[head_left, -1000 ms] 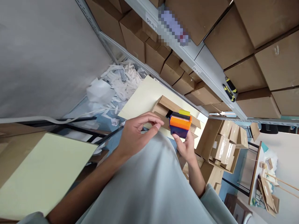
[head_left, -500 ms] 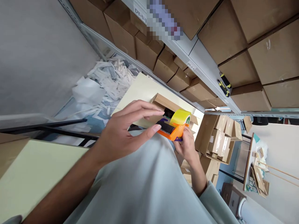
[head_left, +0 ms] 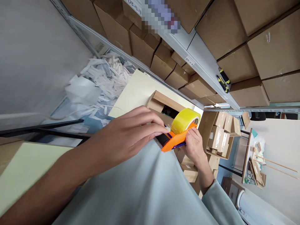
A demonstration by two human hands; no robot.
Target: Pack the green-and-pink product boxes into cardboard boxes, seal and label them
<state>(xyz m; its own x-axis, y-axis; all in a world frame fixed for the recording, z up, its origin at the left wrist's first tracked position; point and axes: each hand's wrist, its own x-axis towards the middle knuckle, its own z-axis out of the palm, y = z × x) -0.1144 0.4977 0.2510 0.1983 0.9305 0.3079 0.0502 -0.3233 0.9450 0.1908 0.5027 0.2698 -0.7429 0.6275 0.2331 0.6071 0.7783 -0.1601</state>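
Note:
My right hand point(head_left: 194, 142) is wrapped round the end of an orange and purple tape dispenser point(head_left: 176, 141). A roll of yellow tape point(head_left: 185, 120) sits in it, and a black roller point(head_left: 162, 139) shows at its front. My left hand point(head_left: 138, 134) meets the dispenser at that roller, thumb and fingertips pressed together; whatever lies between them is hidden. Behind the dispenser, an open cardboard box point(head_left: 156, 104) lies on the pale tabletop point(head_left: 128, 90), with something dark inside.
Cardboard boxes point(head_left: 165, 57) fill the shelf point(head_left: 202, 70) above, where two yellow and black cutters point(head_left: 223, 82) lie. White scraps point(head_left: 105, 75) are heaped at the left. More boxes point(head_left: 220, 137) stand at the right, and a pale surface point(head_left: 30, 165) is at lower left.
My left hand has closed from spread fingers to a pinch at the roller. The dispenser and my right hand have shifted slightly right, and the dispenser has tilted.

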